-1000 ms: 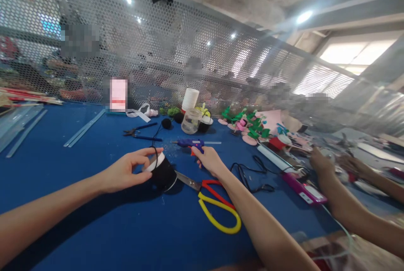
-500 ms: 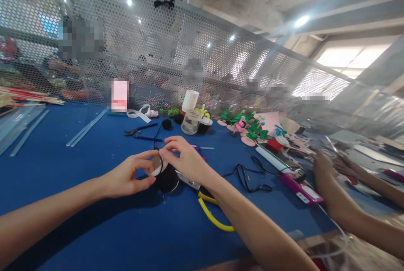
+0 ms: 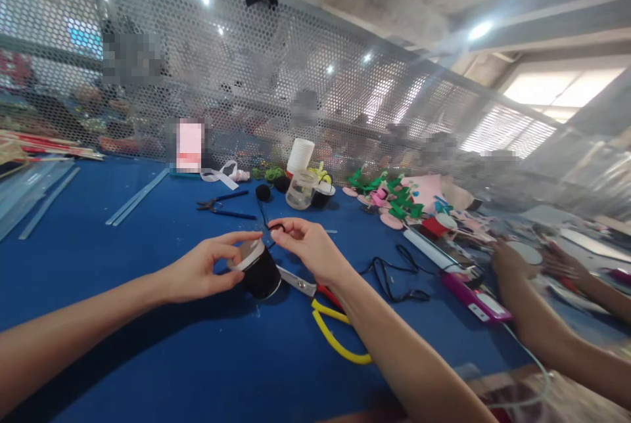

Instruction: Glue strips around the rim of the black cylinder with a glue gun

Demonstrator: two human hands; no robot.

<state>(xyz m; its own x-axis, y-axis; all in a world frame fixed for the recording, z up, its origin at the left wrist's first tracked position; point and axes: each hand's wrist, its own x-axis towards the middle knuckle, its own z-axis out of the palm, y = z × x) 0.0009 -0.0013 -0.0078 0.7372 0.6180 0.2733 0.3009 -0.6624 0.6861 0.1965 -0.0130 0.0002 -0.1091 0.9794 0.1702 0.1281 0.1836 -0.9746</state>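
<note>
A small cup [image 3: 263, 276], covered in black with a white rim, stands tilted on the blue table. My left hand [image 3: 202, 268] grips its rim between thumb and fingers. Just right of the cup, my right hand [image 3: 310, 247] pinches a black yarn strand [image 3: 265, 219]. That strand leads back toward a small black yarn ball [image 3: 263, 192]. Scissors [image 3: 298, 283] with yellow handles lie beside the cup, partly beneath my right forearm. Behind my hands lie blue-handled pliers [image 3: 227, 207].
A clear jar [image 3: 300, 190], stacked white cups [image 3: 300, 155] and another black cup [image 3: 323, 193] stand at the back. Black cord [image 3: 382, 272] and a purple device [image 3: 476, 298] lie to the right. There a co-worker's hands [image 3: 510, 259] hold a round piece. A perforated metal screen [image 3: 236, 81] closes the far side.
My right hand has moved away from the cup's rim to the right, drawing the black yarn with it. My left hand stays at the cup. The co-worker's hands now hold a pale round piece.
</note>
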